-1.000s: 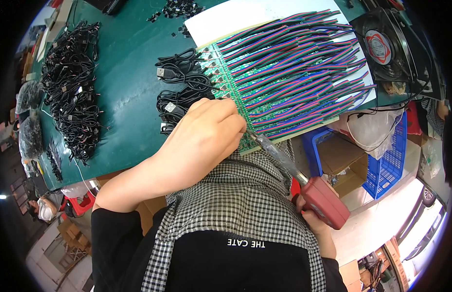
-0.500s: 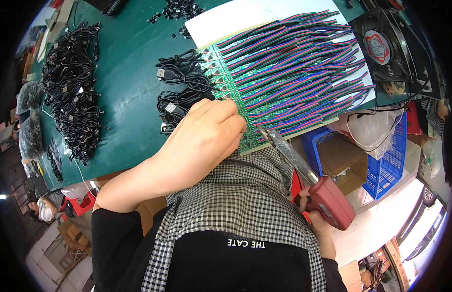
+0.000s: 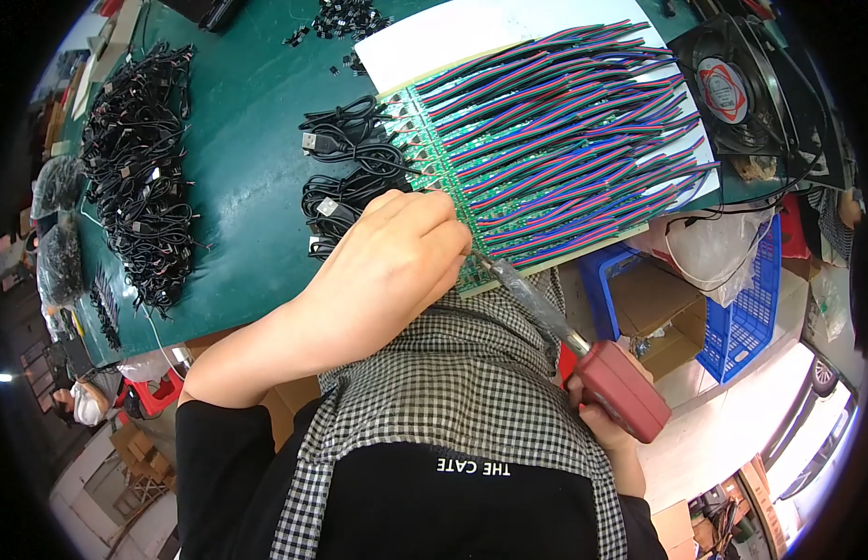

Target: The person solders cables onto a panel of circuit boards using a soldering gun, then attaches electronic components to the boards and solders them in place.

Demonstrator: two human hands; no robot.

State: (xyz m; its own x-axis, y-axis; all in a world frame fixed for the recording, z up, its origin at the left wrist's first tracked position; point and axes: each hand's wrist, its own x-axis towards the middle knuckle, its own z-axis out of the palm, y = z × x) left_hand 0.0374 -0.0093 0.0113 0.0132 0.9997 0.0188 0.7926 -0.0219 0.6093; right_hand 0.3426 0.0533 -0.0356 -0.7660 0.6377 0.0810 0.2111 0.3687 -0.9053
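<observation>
My left hand [image 3: 406,247] is closed, its fingers curled down over the near left edge of a green circuit board panel [image 3: 443,149]. The back of that hand hides whatever its fingertips hold. My right hand [image 3: 602,422] grips a soldering gun [image 3: 625,390] with a dark red body. Its tip points at the board's near edge, right beside the left fingers; contact is hidden. Rows of red, blue, black and green wires [image 3: 564,140] stretch rightward from the board. Bundled black USB cables [image 3: 354,145] lie along the board's left edge, some with ends at its pads.
A long heap of black USB cables [image 3: 140,177] covers the left of the green table [image 3: 252,140]. Small black connectors [image 3: 345,19] lie at the back. White card [image 3: 508,28] is under the board. At right are a fan [image 3: 733,89] and a blue crate [image 3: 742,317].
The soldering gun has shifted left with my right hand, bringing its tip from the wire ends to beside my left fingers. My left hand has stayed in place.
</observation>
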